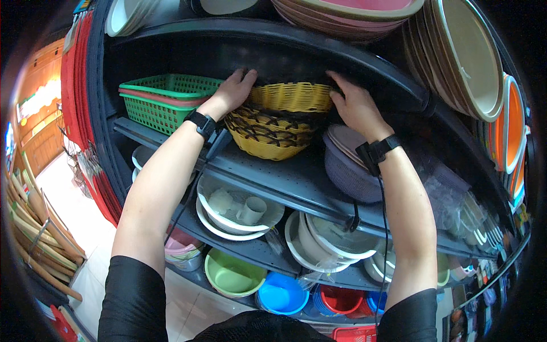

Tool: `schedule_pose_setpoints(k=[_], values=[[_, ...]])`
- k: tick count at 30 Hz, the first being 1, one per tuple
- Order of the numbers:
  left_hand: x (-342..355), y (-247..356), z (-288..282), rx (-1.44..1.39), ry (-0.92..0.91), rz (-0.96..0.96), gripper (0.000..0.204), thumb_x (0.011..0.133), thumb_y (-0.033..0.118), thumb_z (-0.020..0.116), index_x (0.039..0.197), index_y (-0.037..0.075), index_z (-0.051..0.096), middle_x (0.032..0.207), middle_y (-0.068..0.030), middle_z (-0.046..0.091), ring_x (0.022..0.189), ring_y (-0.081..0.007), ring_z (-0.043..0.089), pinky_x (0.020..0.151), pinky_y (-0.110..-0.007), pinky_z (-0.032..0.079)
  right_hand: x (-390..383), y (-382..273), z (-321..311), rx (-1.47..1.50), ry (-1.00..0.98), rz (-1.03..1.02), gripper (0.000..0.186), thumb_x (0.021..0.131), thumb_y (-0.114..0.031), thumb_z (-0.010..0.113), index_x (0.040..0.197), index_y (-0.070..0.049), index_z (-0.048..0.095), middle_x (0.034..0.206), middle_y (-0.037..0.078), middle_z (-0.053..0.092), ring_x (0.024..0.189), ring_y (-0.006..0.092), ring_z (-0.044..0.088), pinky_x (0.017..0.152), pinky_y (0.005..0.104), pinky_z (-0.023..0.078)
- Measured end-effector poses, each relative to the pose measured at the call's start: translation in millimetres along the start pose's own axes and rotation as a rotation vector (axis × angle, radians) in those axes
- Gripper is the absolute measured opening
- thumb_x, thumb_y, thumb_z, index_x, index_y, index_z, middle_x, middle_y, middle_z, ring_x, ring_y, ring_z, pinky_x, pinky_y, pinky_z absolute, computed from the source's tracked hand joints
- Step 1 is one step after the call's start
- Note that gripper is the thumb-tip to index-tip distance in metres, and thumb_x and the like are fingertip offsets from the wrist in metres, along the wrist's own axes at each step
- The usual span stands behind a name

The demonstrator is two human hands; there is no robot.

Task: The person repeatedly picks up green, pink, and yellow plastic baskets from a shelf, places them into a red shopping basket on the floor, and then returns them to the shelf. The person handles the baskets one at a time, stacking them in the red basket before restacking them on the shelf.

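Observation:
In the middle of a dark shelf, a yellow woven basket (293, 94) sits on top of a stack of yellow baskets (270, 145) with dark woven bands. My left hand (236, 90) curls at its left rim, fingertips reaching behind. At the opposite rim is my right hand (356, 105), its thumb against the side and its fingers over the far edge. Both hands grip this upper basket between them. Left of the stack, a green plastic basket (154, 108) rests close by my left wrist. A purple basket (350, 171) stands below my right wrist.
White bowls (239, 228) fill the shelf underneath. Lower down are a green basin (233, 273), a blue basin (282, 293) and a red one (342, 299). Large basins (467, 62) lean at the upper right. Cords (386, 239) hang from my wristbands.

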State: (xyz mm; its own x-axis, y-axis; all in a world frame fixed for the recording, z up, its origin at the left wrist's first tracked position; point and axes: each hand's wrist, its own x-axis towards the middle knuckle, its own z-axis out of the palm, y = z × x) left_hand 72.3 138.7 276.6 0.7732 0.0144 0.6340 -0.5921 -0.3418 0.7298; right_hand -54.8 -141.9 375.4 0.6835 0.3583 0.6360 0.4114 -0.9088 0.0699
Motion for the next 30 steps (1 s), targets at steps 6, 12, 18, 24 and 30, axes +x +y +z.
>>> schedule_pose_setpoints(k=[6, 12, 18, 24, 30], values=[[-17.6, -2.5, -3.3, -0.094, 0.082, 0.179, 0.072, 0.103, 0.05, 0.055, 0.148, -0.006, 0.046, 0.142, -0.0313, 0.057, 0.135, -0.0398, 0.055, 0.112, -0.041, 0.042, -18.9, -6.4, 5.9, -0.057, 0.291, -0.199, 0.042, 0.1, -0.01, 0.057, 0.142, -0.006, 0.058, 0.142, 0.023, 0.06, 0.13, 0.0405, 0.058, 0.111, 0.0426, 0.047], [-85.2, 26.0, -18.3, 0.021, 0.18, 0.384, 0.058, 0.1, 0.036, 0.062, 0.144, -0.001, 0.051, 0.137, -0.0237, 0.062, 0.129, -0.0344, 0.058, 0.108, -0.041, 0.044, -86.8, -40.2, -24.2, 0.032, 0.26, -0.232, 0.027, 0.1, -0.003, 0.055, 0.124, -0.001, 0.068, 0.131, 0.021, 0.067, 0.121, 0.0372, 0.066, 0.103, 0.0396, 0.052], [-200.4, 69.0, -3.9, -0.224, -0.05, 0.335, 0.044, 0.095, 0.022, 0.068, 0.134, 0.004, 0.06, 0.127, -0.0115, 0.064, 0.114, -0.0212, 0.06, 0.095, -0.034, 0.048, -195.8, -40.8, -51.8, 0.107, 0.287, 0.042, 0.023, 0.098, -0.002, 0.06, 0.118, 0.0, 0.069, 0.115, 0.02, 0.072, 0.107, 0.0344, 0.072, 0.092, 0.0376, 0.056], [-221.5, 62.9, 36.4, -0.264, -0.424, 0.402, 0.04, 0.095, 0.022, 0.069, 0.129, 0.002, 0.062, 0.129, -0.0127, 0.064, 0.106, -0.025, 0.064, 0.086, -0.035, 0.053, -225.6, -15.6, -55.8, 0.141, 0.269, 0.314, 0.027, 0.097, -0.012, 0.067, 0.12, 0.001, 0.069, 0.118, 0.02, 0.072, 0.105, 0.0346, 0.071, 0.088, 0.0375, 0.056], [-207.6, 76.3, 86.7, -0.196, -0.485, 0.487, 0.051, 0.096, 0.021, 0.068, 0.143, 0.006, 0.055, 0.151, -0.0193, 0.05, 0.129, -0.0309, 0.057, 0.097, -0.038, 0.053, -217.0, 34.8, -53.7, -0.236, 0.186, 0.108, 0.036, 0.099, -0.023, 0.064, 0.125, 0.002, 0.067, 0.129, 0.024, 0.067, 0.115, 0.041, 0.065, 0.096, 0.0436, 0.054]])
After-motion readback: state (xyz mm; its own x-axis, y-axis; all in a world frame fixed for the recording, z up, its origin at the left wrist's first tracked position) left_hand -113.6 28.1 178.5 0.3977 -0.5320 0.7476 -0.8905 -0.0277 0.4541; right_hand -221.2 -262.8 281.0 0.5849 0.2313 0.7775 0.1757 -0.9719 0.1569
